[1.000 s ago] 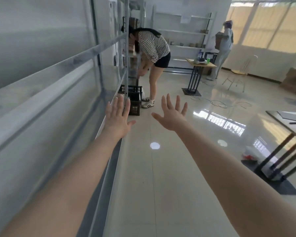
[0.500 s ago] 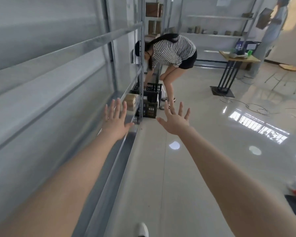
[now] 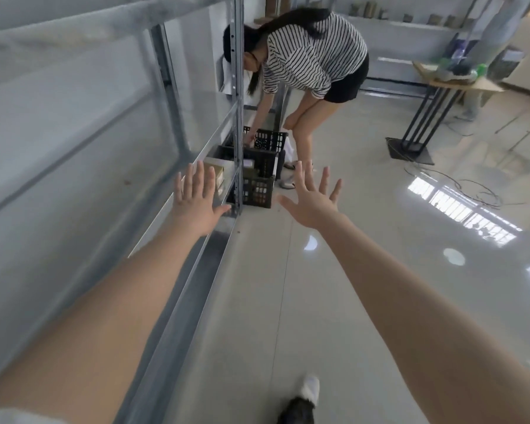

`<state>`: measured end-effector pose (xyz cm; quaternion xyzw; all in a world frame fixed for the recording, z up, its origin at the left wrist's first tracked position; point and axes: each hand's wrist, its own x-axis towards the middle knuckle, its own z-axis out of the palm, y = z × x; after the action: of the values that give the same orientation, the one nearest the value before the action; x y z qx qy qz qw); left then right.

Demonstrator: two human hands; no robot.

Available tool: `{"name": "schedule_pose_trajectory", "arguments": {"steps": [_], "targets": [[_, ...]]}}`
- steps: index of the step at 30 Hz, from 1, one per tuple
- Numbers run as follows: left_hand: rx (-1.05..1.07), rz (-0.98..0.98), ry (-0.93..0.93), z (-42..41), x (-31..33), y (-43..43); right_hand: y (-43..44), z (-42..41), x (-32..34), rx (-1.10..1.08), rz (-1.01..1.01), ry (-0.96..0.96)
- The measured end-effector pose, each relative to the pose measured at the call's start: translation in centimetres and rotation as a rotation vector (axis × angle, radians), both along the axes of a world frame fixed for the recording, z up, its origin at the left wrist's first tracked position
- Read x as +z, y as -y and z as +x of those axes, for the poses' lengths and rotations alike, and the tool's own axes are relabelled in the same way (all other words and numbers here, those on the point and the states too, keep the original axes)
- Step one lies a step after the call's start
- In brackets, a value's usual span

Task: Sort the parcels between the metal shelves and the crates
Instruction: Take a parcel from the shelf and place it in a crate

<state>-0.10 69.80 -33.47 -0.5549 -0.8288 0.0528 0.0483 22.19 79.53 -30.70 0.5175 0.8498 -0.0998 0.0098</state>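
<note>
Both my arms stretch forward along the aisle. My left hand (image 3: pixel 195 203) is spread flat and empty, over the front rail of the metal shelves (image 3: pixel 178 142) on my left. My right hand (image 3: pixel 314 198) is spread too, holding nothing, above the floor. Ahead stand dark plastic crates (image 3: pixel 259 189) on the floor by the shelf upright, with another crate (image 3: pixel 270 140) behind. A brown parcel (image 3: pixel 216 175) lies on a low shelf just past my left fingers.
A person in a striped top (image 3: pixel 306 59) bends over the far crate, blocking the aisle ahead. A black-legged table (image 3: pixel 429 111) stands at the right with cables (image 3: pixel 459 188) on the shiny floor. My shoe (image 3: pixel 303 402) shows at the bottom. More shelving lines the back wall.
I have walked forward along the shelves; the crates and the bending person are nearer and larger. Both hands stay spread and empty. My foot has come into view.
</note>
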Motion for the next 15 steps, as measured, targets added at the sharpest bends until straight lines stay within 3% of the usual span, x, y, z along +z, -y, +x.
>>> {"name": "schedule_pose_trajectory", "arguments": {"steps": [15], "targets": [[0.233, -0.034, 0.061, -3.1, -4.1, -24.6, -29.7, -8.1, -2.2, 0.326, -0.018, 0.035]]}}
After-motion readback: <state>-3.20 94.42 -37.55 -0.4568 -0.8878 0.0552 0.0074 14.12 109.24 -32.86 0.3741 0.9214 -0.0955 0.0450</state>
